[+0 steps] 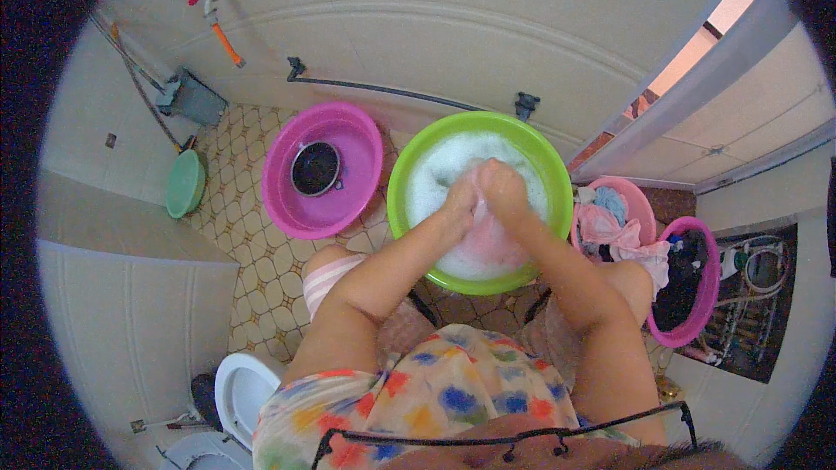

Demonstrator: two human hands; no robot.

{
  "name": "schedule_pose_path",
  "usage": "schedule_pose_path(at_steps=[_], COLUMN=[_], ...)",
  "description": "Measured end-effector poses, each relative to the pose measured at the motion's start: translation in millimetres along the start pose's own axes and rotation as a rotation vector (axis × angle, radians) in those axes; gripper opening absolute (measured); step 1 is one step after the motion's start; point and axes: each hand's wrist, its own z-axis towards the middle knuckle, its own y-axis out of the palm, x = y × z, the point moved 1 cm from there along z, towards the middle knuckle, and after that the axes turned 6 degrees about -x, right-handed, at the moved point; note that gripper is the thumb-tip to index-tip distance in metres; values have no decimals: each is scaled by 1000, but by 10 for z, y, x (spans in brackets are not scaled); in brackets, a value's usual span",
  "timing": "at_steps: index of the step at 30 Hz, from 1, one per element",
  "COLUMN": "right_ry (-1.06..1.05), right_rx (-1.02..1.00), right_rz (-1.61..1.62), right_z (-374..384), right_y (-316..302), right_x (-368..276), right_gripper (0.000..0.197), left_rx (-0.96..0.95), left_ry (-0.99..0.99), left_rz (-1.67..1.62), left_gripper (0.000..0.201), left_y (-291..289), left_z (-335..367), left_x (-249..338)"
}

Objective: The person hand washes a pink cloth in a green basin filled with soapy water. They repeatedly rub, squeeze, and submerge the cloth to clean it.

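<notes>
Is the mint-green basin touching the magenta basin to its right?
Apart. The head view shows tiled floor between the mint-green basin and the magenta basin.

One lime basin (397,184), two magenta basins (344,213) (714,270), one pink basin (643,203) and one small mint basin (185,184) — five basins in all. One left hand (460,207) and one right hand (505,187) — two hands; one held pink cloth (492,239). One dark bowl (315,168), one tap (212,5), one orange hose (228,44), one wall bar (392,94), one grey box (193,100) and one toilet (248,393). The piled clothes (601,228) overlap too much for a sure count.
</notes>
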Motion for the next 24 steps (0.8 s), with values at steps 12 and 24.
schedule_pose_path(at_steps=[12,24], right_ry=[262,-145], right_rx=[-322,17], right_rz=[249,338], right_z=[-10,-265], right_y=[268,-263], right_x=[423,-330], right_gripper=[37,29], left_rx=[241,-84], left_ry=[219,-109], left_rz=[10,-175], left_gripper=[36,45], left_y=[-275,-699], left_z=[185,554], left_x=[160,-209])
